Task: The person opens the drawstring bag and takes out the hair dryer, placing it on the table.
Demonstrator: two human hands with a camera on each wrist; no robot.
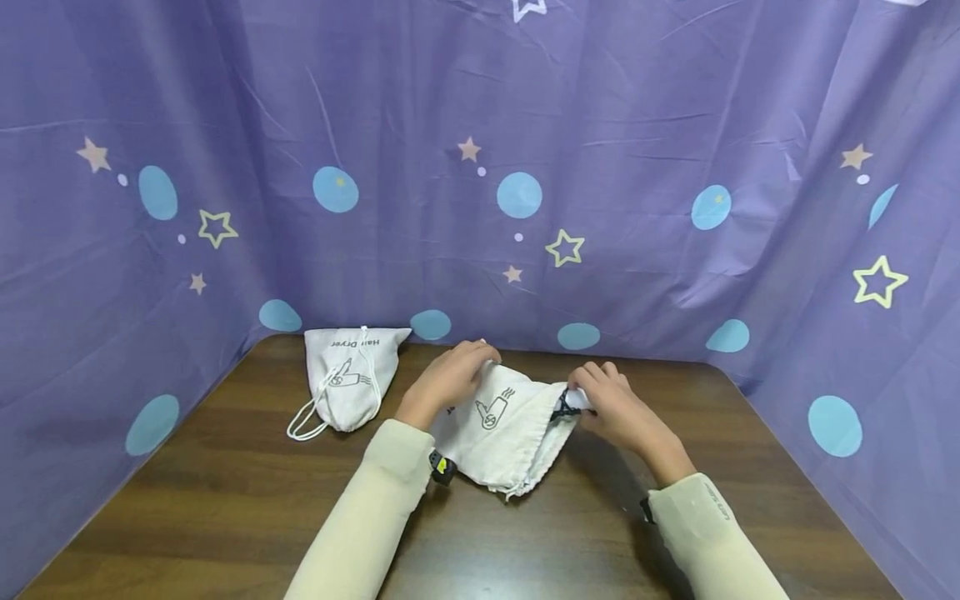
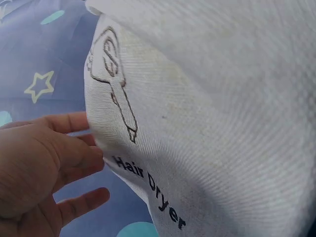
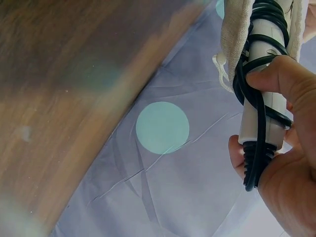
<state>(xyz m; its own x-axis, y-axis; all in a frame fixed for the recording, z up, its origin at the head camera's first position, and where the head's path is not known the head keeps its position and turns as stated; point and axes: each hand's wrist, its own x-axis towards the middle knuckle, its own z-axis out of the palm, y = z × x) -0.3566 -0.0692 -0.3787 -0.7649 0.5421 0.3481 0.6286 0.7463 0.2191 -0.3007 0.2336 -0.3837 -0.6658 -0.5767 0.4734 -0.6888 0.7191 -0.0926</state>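
Observation:
A white cloth drawstring bag (image 1: 476, 442), printed with a hair dryer outline, is at the middle of the table, its mouth facing right. My left hand (image 1: 453, 375) pinches the bag's far left edge; in the left wrist view the "Hair Dryer" lettering shows near the fingers. With my right hand (image 1: 618, 408) I grip the white handle of a hair dryer (image 3: 251, 123) at the bag's mouth. A black cord (image 3: 260, 143) is wound around that handle. The rest of the dryer is hidden inside the cloth.
A second white drawstring bag (image 1: 318, 350), also marked "Hair Dryer", lies at the table's back left with its white cords (image 1: 300, 425) loose. The brown wooden table (image 1: 187, 517) ends against a purple curtain (image 1: 420, 167) at the back and sides.

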